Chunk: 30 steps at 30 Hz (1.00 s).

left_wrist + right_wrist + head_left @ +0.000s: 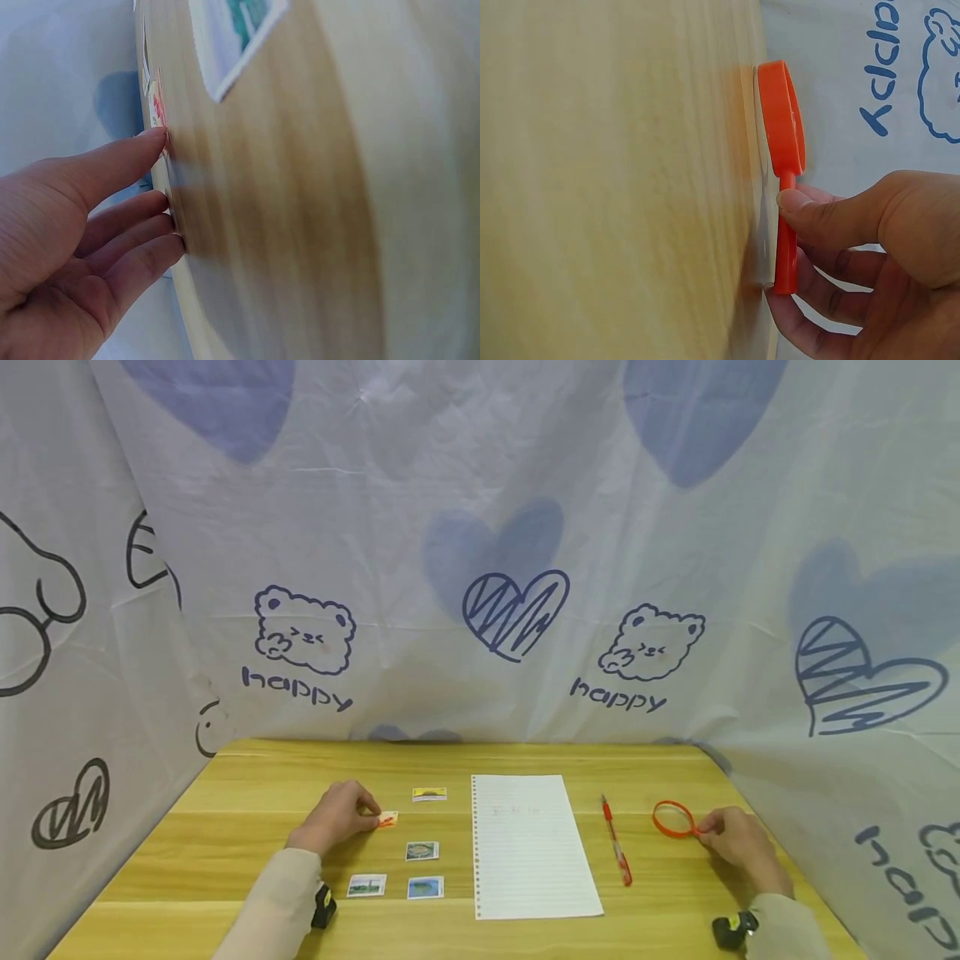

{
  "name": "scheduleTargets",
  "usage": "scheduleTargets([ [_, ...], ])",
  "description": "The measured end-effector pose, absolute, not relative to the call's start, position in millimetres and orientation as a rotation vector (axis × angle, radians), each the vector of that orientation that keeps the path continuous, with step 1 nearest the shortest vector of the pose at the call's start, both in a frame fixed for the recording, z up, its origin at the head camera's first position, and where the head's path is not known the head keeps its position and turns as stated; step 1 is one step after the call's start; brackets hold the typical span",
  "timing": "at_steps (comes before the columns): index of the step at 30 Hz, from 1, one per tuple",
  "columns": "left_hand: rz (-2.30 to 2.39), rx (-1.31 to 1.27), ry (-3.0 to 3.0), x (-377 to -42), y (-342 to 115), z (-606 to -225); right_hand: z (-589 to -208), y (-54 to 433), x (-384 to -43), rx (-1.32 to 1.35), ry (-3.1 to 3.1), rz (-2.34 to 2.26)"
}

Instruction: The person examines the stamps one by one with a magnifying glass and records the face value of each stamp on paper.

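Note:
My left hand [341, 817] pinches the left edge of a small stamp with red flowers [387, 819] between thumb and index finger. In the left wrist view the thumb [124, 161] lies at that stamp's edge, and the other fingertips reach the tabletop. Far to the right, my right hand [738, 839] grips the handle of a red magnifying glass [673, 832]. Its thumb presses on the handle [787, 247] in the right wrist view, and the round frame [778, 120] points away from the hand, close over the table.
Other stamps lie nearby: a yellow one [429, 794], a green one [422, 851], a blue one [425, 887] and one with a tower [367, 885]. Lined paper [532, 860] lies mid-table, with a red pen [617, 841] beside it. A printed curtain [420, 693] hangs behind the wooden table [247, 777].

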<state>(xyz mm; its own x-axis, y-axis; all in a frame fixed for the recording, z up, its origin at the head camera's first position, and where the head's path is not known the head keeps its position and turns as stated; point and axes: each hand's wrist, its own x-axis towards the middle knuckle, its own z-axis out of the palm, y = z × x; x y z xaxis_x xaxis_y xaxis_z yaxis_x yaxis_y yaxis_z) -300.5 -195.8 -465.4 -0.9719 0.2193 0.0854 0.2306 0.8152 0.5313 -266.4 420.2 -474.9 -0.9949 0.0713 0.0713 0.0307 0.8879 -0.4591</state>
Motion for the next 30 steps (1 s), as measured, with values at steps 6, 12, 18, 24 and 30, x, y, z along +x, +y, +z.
scheduleTargets([
  [6, -0.881, -0.359, -2.982, -299.6, -196.0, -466.5, -476.6, 422.1, -267.9, -0.086, -2.978, 0.724],
  [12, -0.889, -0.337, -2.991, -301.7, -196.7, -467.6, -476.7, 423.6, -266.6, -0.076, -2.971, 0.732],
  [18, -0.878, -0.360, -2.992, -302.4, -196.8, -468.0, -477.3, 423.7, -265.4, -0.076, -2.976, 0.725],
  [24, -0.870, -0.359, -2.992, -302.7, -196.2, -466.8, -476.3, 423.0, -265.1, -0.098, -2.979, 0.758],
  [30, -0.873, -0.366, -2.984, -301.9, -196.8, -467.5, -476.8, 423.3, -265.7, -0.096, -2.988, 0.767],
])
